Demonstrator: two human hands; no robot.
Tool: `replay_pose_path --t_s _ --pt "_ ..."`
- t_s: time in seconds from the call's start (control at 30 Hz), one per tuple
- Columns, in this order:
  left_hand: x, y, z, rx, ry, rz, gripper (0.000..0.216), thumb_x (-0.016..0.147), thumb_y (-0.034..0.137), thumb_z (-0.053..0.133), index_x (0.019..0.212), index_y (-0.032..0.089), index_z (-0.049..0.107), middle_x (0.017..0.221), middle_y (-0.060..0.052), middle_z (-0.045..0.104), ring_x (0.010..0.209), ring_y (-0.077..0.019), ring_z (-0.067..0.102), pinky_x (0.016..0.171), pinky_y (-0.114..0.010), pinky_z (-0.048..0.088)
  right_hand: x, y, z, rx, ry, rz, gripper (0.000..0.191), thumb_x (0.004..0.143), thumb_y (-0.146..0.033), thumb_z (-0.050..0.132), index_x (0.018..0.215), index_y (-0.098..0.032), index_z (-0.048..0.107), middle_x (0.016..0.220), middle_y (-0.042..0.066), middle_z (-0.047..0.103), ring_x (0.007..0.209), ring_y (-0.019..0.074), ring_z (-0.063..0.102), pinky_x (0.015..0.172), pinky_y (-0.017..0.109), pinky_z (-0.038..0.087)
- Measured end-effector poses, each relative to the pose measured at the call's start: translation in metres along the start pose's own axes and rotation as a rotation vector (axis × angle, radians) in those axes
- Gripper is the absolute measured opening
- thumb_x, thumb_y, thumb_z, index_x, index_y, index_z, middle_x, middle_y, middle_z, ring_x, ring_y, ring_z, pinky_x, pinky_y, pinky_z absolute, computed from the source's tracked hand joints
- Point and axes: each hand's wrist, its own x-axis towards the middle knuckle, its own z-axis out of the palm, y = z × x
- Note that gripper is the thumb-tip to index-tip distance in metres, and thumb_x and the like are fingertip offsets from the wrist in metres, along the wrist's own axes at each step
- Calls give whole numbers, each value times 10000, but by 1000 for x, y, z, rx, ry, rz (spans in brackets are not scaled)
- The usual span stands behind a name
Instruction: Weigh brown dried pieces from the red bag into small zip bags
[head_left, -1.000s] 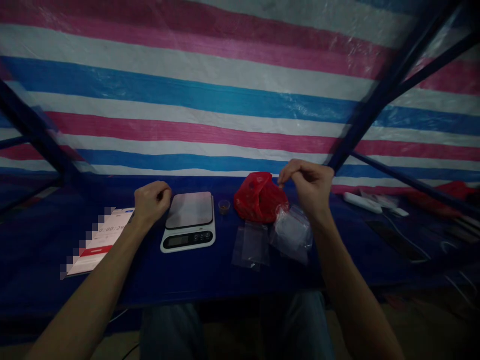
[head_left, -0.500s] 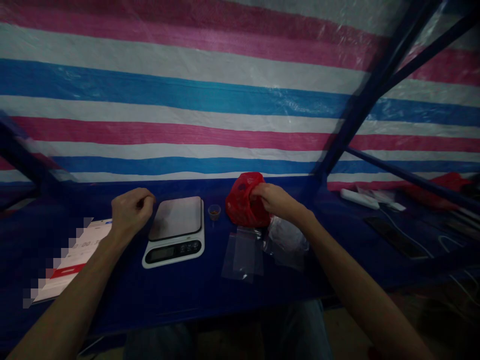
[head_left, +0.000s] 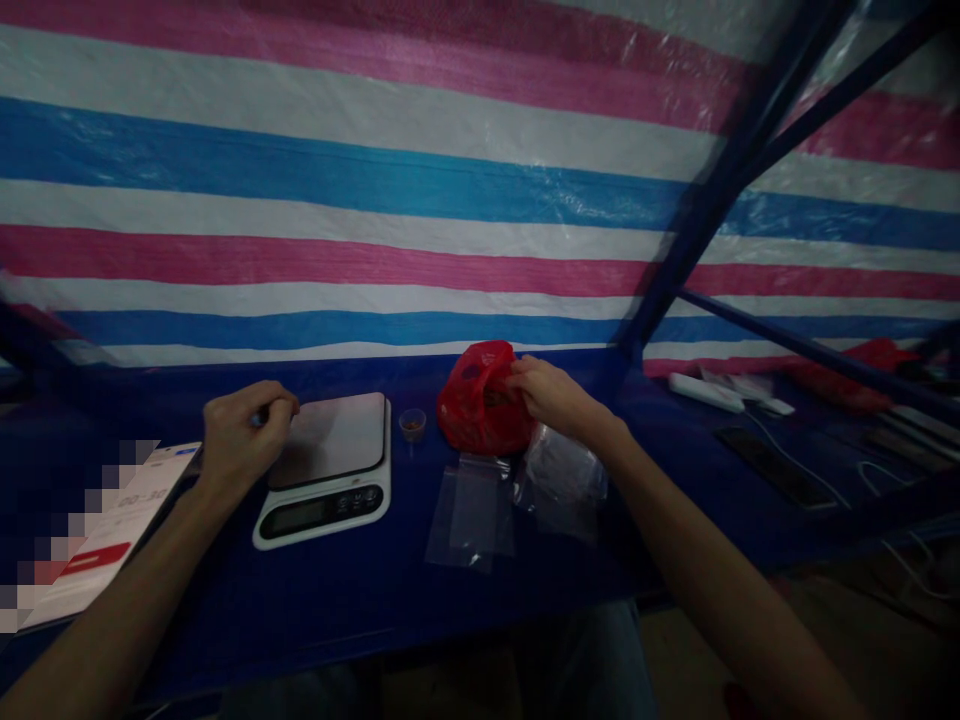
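My right hand (head_left: 555, 395) is closed at the mouth of a red plastic bag (head_left: 472, 405), its fingertips pinched on the rim. What lies inside the bag is mostly hidden. Curled with the fingers bent in, my left hand (head_left: 247, 430) rests by the left edge of a white kitchen scale (head_left: 330, 440); whatever it may hold is hidden. The scale's display looks dark. Between scale and bag stands a small clear cup (head_left: 412, 425) with a little brownish matter at its bottom. Clear zip bags (head_left: 471, 510) lie flat in front of the red bag.
A crumpled heap of clear plastic bags (head_left: 562, 480) lies below my right wrist. A tablet or phone screen (head_left: 112, 540) is beside my left forearm. Blue metal bars (head_left: 690, 240) rise at the right, with a dark phone (head_left: 772, 467), cables and a white power strip (head_left: 705, 392) beyond.
The view has turned slightly, so things sit a little further left. My right fingertips have drawn back slightly from inside the bag to its rim. My left hand stays curled.
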Motion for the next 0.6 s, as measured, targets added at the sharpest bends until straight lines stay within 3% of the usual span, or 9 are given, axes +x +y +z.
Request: replay_pose_path --t_s 0.1,0.23,0.33,0.4,0.5,0.6 --pt "-1 7 1 -59 -42 -47 223 774 175 498 640 275 644 620 23 644 575 -175 595 586 -324 445 1 -2 -3 -15 90 -57 272 813 -8 483 660 -156 654 940 120 638 922 233 521 816 352 396" --pt "-2 9 4 -63 11 -10 235 776 167 488 608 246 631 594 22 630 546 -157 589 550 -301 430 3 -13 -2 118 199 -160 294 773 22 437 650 -160 633 935 121 626 939 230 518 826 348 406" --pt "-2 10 6 -55 8 33 247 790 159 482 612 237 634 605 18 639 543 -148 589 551 -288 431 3 -19 2 245 165 -222 286 730 33 414 658 -168 604 879 87 643 875 189 553 799 304 420" --pt "-2 11 6 -58 19 59 247 796 153 483 615 221 637 611 20 641 540 -133 587 558 -272 430 2 -20 4 213 67 -170 261 714 24 427 656 -169 594 790 60 646 774 165 562 730 281 406" --pt "-2 16 5 -65 39 95 249 796 142 481 605 192 632 597 26 625 523 -109 573 552 -246 417 1 -19 4 47 -55 45 237 752 -16 465 718 -165 645 714 49 659 669 154 559 618 279 334" --pt "-1 21 4 -63 26 134 259 795 133 470 596 185 627 588 30 617 506 -95 556 539 -233 404 -1 -15 1 -71 -61 195 307 810 -67 490 984 -187 712 836 74 721 705 175 608 590 286 313"
